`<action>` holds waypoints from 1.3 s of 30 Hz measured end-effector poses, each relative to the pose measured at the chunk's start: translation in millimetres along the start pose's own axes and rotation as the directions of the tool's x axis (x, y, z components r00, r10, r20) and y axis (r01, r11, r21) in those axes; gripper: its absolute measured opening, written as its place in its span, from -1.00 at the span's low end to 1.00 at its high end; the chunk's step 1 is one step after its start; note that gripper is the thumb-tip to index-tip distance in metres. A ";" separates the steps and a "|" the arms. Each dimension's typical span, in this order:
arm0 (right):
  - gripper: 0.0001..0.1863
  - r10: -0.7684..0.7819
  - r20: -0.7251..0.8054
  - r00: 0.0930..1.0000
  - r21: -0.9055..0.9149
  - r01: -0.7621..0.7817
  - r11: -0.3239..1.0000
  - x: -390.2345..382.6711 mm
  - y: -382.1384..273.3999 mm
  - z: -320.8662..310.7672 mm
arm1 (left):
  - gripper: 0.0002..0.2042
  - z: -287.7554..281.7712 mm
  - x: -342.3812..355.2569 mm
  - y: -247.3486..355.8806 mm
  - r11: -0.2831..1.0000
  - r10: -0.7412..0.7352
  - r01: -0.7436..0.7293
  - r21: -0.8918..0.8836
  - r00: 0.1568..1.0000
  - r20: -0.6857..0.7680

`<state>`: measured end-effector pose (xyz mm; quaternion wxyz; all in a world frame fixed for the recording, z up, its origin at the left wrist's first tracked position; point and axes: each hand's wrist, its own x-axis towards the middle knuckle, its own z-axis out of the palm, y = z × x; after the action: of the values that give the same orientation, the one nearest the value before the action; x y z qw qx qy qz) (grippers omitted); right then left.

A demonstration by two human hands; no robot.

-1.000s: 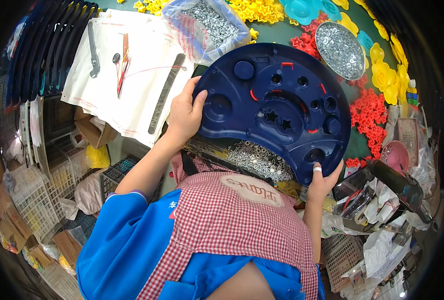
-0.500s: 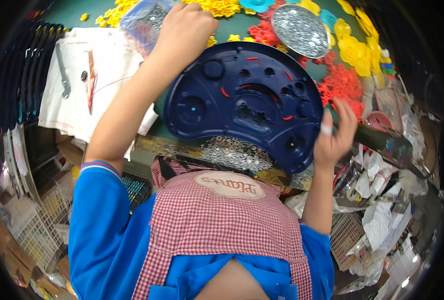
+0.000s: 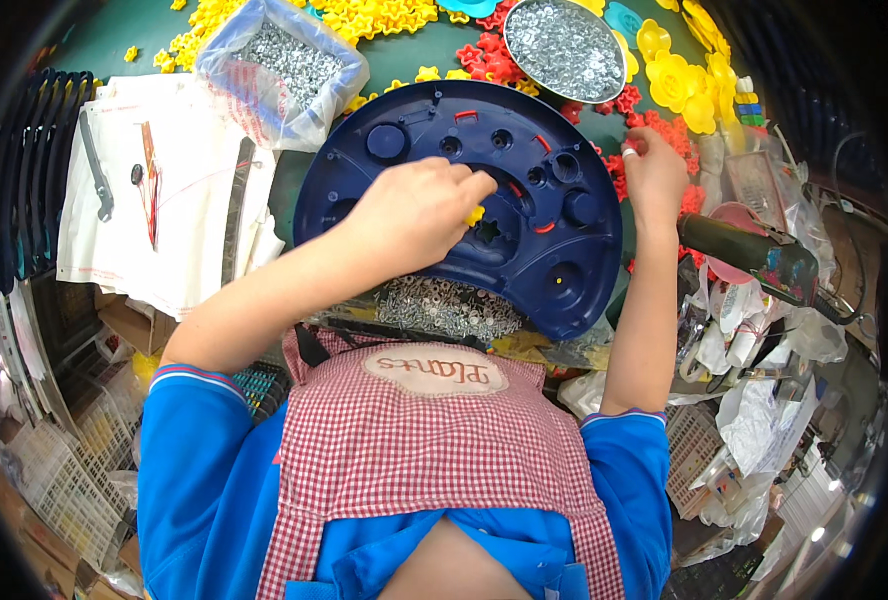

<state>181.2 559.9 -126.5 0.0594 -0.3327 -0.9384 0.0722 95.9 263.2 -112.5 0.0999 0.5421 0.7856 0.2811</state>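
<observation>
The dark blue curved plastic tray [image 3: 522,270] lies in front of me, with round wells, small red pieces and star-shaped holes in it. My left hand [image 3: 419,210] is over its middle, closed on a yellow star piece [image 3: 475,216] beside a star-shaped hole. To the tray's right, my right hand [image 3: 652,175] has curled fingers among the red star pieces [image 3: 674,135]; whatever is between the fingertips is too small to make out.
Behind the tray are a bagged bin [image 3: 346,80] and metal dish [image 3: 609,65] of small hardware, plus yellow stars [image 3: 384,15] and flower shapes [image 3: 672,80]. Papers [image 3: 124,250] lie left, stacked dark trays [image 3: 24,180] beyond; a dark tool [image 3: 734,245] sits right; loose hardware [image 3: 449,315] lies in front.
Both hands have released the tray, which now lies flatter. My left hand went up to the back, then came down over the tray with a yellow star; my right hand moved to the red pieces.
</observation>
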 end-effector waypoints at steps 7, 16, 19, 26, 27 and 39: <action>-0.75 -0.655 -0.076 0.752 0.437 0.615 0.656 -96.2 -68.7 -24.4 | -0.85 17.7 -26.2 -0.7 0.966 0.218 -0.188 0.176 0.961 -0.172; -0.79 -0.591 -0.153 0.792 0.421 0.593 0.686 -129.4 -67.1 5.6 | -0.83 23.8 -25.4 -0.6 0.991 -0.025 0.044 0.127 0.988 -0.152; -0.81 -0.567 -0.131 0.813 0.434 0.561 0.705 -128.9 -73.3 9.8 | -0.82 23.6 -23.1 -2.1 0.985 -0.048 0.067 0.158 0.991 -0.121; -0.83 -0.617 -0.094 0.781 0.400 0.597 0.695 -125.6 -76.9 8.8 | -0.81 9.1 -65.1 29.0 0.988 0.154 -0.147 0.046 0.966 -0.207; -0.85 -0.619 -0.117 0.777 0.394 0.608 0.690 -125.2 -75.3 10.1 | -0.80 8.5 -80.4 35.3 0.988 0.156 -0.155 0.010 0.986 -0.051; -0.88 -0.634 -0.019 0.773 0.512 0.552 0.658 -187.6 -80.8 -14.8 | -0.82 35.8 -100.9 31.1 0.993 0.027 -0.046 0.105 0.984 0.176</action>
<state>278.5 380.5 -109.7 0.0860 0.0260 -0.9463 0.3105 176.8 191.5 -139.7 0.1338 0.5834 0.7779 0.1911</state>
